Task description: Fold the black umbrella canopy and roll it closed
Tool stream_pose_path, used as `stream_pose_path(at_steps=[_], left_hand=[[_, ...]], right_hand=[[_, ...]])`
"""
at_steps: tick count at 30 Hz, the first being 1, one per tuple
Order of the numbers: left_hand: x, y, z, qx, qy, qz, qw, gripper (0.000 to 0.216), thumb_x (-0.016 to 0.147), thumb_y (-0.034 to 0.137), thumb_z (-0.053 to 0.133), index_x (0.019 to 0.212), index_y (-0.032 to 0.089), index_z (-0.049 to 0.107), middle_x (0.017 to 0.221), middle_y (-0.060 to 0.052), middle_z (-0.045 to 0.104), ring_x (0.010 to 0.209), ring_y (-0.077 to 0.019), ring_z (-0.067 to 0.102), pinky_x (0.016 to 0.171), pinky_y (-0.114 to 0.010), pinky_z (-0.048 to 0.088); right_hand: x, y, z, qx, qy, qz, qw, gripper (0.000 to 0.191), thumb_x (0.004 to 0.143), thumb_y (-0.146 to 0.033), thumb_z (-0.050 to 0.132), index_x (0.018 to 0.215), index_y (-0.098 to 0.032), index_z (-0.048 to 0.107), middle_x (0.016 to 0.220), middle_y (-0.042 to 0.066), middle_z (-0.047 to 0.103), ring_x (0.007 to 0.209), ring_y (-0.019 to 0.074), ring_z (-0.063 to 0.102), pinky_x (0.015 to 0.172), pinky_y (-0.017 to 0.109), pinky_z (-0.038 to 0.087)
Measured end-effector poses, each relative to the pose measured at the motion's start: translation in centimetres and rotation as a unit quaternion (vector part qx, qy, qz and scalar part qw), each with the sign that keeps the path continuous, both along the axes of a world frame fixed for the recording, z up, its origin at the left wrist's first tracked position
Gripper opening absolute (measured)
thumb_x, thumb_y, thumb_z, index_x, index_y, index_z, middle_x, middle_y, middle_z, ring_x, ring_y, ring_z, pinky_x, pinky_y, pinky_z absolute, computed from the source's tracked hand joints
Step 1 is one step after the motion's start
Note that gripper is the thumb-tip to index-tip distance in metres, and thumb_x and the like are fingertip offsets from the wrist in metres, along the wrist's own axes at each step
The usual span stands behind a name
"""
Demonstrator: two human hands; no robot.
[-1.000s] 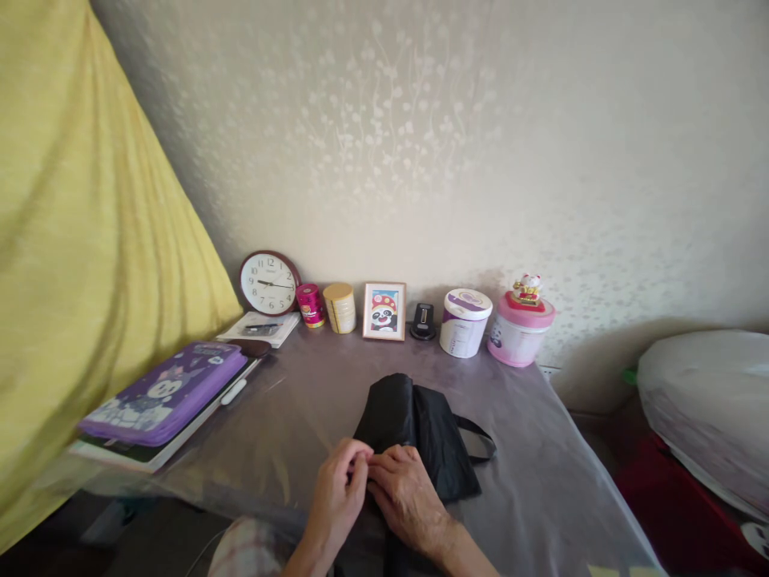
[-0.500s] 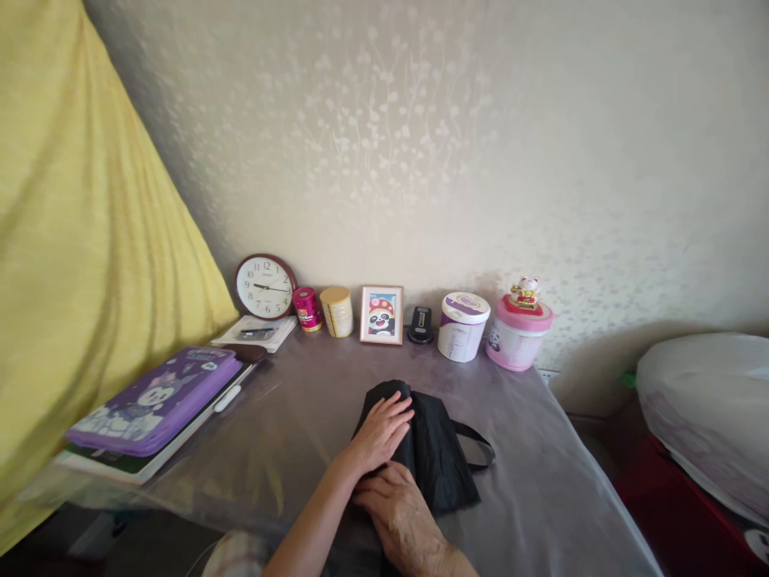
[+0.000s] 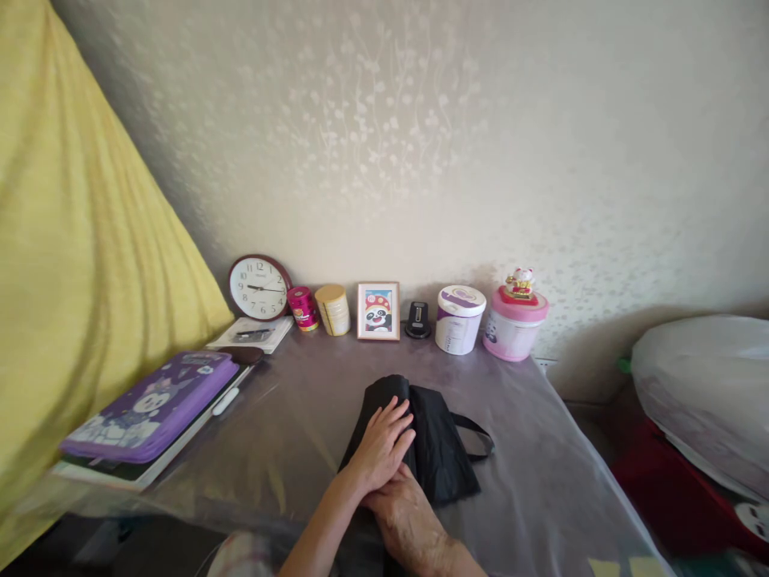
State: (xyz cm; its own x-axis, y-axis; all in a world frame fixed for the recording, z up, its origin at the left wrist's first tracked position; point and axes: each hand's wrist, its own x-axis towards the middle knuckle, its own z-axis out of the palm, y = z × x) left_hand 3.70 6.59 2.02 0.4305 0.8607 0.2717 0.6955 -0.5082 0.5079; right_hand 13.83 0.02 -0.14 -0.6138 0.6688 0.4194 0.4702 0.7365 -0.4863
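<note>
In the head view, the black cloth bundle (image 3: 444, 449) lies on the near part of the desk (image 3: 294, 401), right under the person's 2 hands. The left hand (image 3: 383, 449) rests palm down on its left part, fingers stretched out, a little spread and holding nothing, their tips close to the fold down the middle. The right hand (image 3: 412, 517) sits just nearer the body, its fingertips tucked beneath the left; I can't tell whether those fingers are pinching any cloth. A black strap (image 3: 484, 454) loops out from the bundle's right side onto the desk.

The desk wears a shiny, clear cover over grey. Along its back edge I see a round clock (image 3: 259, 290), a pink tin (image 3: 302, 310), a yellow-lidded jar (image 3: 333, 310), a framed panda picture (image 3: 378, 311), a small black object (image 3: 418, 320) and 2 tubs, purple-and-white (image 3: 459, 320) and pink (image 3: 515, 328), the pink one topped by a cat figurine (image 3: 520, 282). A purple case (image 3: 153, 405) lies at left beside the yellow curtain (image 3: 78, 240); pale patterned wallpaper (image 3: 372, 144) rises behind.
</note>
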Motion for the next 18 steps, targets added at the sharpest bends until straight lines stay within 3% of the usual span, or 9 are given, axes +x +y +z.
stream_pose_path(at_steps=[5, 8, 10, 11, 14, 18], left_hand=[[-0.2, 0.2, -1.3, -0.019, -0.015, -0.011, 1.0, 0.038, 0.094, 0.035, 0.029, 0.123, 0.027, 0.053, 0.138, 0.0, 0.045, 0.134, -0.0182, 0.028, 0.109, -0.043, 0.028], [-0.1, 0.2, -2.3, -0.014, -0.026, -0.004, 1.0, 0.038, 0.093, 0.032, 0.032, 0.128, 0.026, 0.047, 0.142, -0.001, 0.04, 0.136, -0.019, 0.023, 0.11, -0.045, 0.025], [0.0, 0.0, -2.8, -0.012, -0.034, 0.006, 0.999, 0.041, 0.093, 0.03, 0.032, 0.133, 0.024, 0.041, 0.144, -0.003, 0.036, 0.137, -0.0205, 0.02, 0.11, -0.047, 0.024], [0.1, -0.2, -3.0, -0.011, -0.038, 0.01, 0.999, 0.043, 0.093, 0.029, 0.031, 0.135, 0.023, 0.038, 0.145, -0.004, 0.034, 0.137, -0.0212, 0.02, 0.109, -0.049, 0.024], [-0.1, -0.9, -3.3, -0.011, -0.05, 0.02, 0.998, 0.046, 0.094, 0.033, 0.028, 0.139, 0.021, 0.03, 0.148, -0.006, 0.029, 0.138, -0.0213, 0.017, 0.11, -0.049, 0.023], [-0.9, -1.8, -3.1, -0.035, -0.085, 0.037, 0.995, 0.047, 0.095, 0.036, 0.026, 0.14, 0.021, 0.027, 0.15, -0.005, 0.023, 0.138, -0.0187, 0.015, 0.111, -0.043, 0.023]], right_hand=[[0.6, -1.7, 0.3, -0.033, 0.003, 0.07, 0.997, 0.026, 0.079, -0.013, 0.051, 0.097, -0.025, 0.066, 0.095, -0.001, 0.071, 0.095, 0.0157, 0.06, 0.098, 0.032, 0.035], [1.8, -2.8, 2.1, -0.135, 0.058, 0.119, 0.982, 0.028, 0.085, -0.015, 0.043, 0.099, -0.025, 0.065, 0.09, -0.002, 0.071, 0.085, 0.013, 0.064, 0.092, 0.029, 0.041], [2.6, -2.8, 3.8, -0.239, 0.117, 0.083, 0.96, 0.03, 0.091, -0.018, 0.036, 0.104, -0.024, 0.063, 0.085, -0.002, 0.069, 0.071, 0.0094, 0.064, 0.071, 0.02, 0.048], [2.9, -2.6, 4.4, -0.249, 0.151, 0.045, 0.956, 0.03, 0.092, -0.019, 0.035, 0.1, -0.023, 0.064, 0.084, -0.001, 0.068, 0.071, 0.0096, 0.064, 0.07, 0.02, 0.048], [3.5, -1.7, 5.2, -0.196, 0.22, -0.072, 0.953, 0.025, 0.091, -0.019, 0.039, 0.094, -0.021, 0.064, 0.089, 0.002, 0.066, 0.084, 0.0133, 0.062, 0.079, 0.025, 0.047], [4.2, -1.2, 4.0, -0.165, 0.205, -0.058, 0.963, 0.025, 0.09, -0.017, 0.04, 0.094, -0.022, 0.064, 0.098, 0.004, 0.064, 0.092, 0.0146, 0.06, 0.084, 0.027, 0.047]])
